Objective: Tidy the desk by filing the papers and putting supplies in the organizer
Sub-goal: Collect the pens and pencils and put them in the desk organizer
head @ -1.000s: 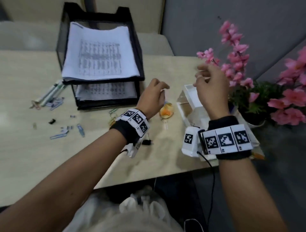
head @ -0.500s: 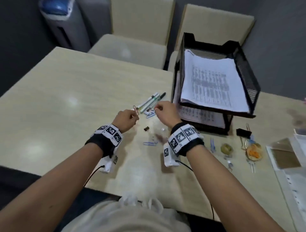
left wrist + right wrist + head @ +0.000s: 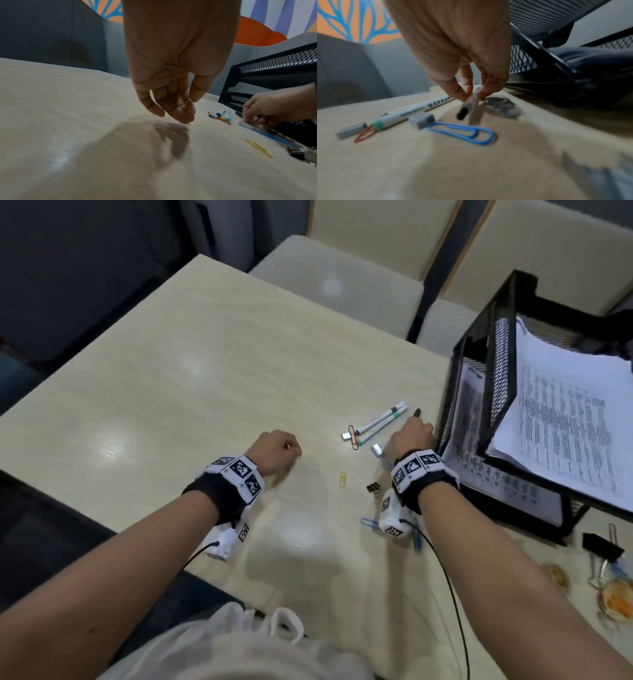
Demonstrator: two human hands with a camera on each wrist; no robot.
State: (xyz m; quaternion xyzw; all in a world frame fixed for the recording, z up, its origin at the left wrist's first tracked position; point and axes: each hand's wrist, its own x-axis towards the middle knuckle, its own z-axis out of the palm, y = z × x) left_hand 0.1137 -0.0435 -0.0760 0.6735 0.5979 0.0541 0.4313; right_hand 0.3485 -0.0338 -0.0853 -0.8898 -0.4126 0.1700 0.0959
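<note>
Hands: right hand (image 3: 453,54) pinches a black-tipped pen (image 3: 467,108); left hand (image 3: 171,67) loosely curled, empty.
Advice: lift pen clear of markers (image 3: 380,422) and blue paperclip (image 3: 462,132) on table (image 3: 205,371).

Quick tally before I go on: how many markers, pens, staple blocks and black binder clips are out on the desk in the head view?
Markers: 2
Pen, pinched by the right hand: 1
Staple blocks: 2
Binder clips: 2
Total: 7

Head overhead; wrists low, desk (image 3: 205,364) shared
</note>
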